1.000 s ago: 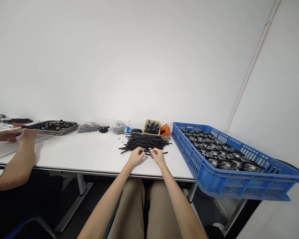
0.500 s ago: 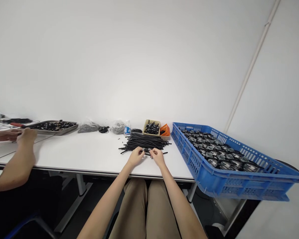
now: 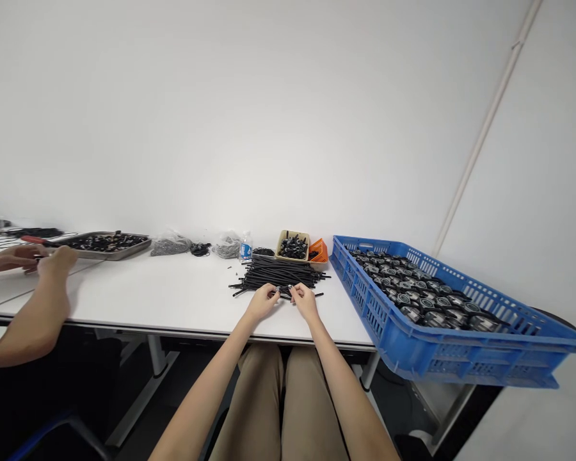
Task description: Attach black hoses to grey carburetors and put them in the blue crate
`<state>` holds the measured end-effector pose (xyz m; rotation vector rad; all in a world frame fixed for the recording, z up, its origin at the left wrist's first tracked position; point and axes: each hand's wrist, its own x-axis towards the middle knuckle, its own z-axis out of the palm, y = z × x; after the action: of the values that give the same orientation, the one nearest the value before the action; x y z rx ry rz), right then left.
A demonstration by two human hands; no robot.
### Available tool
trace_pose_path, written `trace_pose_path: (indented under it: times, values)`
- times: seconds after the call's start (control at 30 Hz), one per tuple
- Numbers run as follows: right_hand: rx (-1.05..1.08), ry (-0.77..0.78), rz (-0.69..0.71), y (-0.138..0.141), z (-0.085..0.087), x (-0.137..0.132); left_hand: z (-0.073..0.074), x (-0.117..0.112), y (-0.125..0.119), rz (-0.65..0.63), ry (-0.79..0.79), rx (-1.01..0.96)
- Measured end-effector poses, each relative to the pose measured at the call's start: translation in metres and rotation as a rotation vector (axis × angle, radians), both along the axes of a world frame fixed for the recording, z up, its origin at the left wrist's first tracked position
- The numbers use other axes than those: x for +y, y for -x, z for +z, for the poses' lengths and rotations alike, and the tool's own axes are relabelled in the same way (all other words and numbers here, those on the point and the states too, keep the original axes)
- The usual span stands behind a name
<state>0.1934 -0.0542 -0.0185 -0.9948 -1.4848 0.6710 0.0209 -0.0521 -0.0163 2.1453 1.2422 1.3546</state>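
Note:
In the head view, my left hand and my right hand are held close together over the white table, both with fingers pinched. Something small and dark shows at the fingertips of each, too small to name. Just beyond them lies a pile of thin black rods or tubes, stacked crosswise. A single rod end pokes out to the right of my right hand.
Right of me stands a blue crate of round black-and-silver parts. Behind the pile are a yellow basket, an orange basket and a bottle. Leftward, a co-worker's hands work near a metal tray.
My hands stay almost in place, with a slight shift of the right fingers. The co-worker's hand on the left has moved a little to the right.

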Motion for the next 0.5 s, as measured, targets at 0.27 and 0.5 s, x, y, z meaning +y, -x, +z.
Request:
trace_pose_path:
  times: [0.27, 0.5]
  values:
    - [0.025, -0.008, -0.011, 0.0004, -0.0005, 0.0013, 0.0004, -0.0003, 0.0003, 0.004, 0.005, 0.014]
    - [0.014, -0.014, 0.005, 0.0, -0.0007, 0.001, -0.0015, 0.0012, 0.0006, -0.006, -0.004, 0.02]
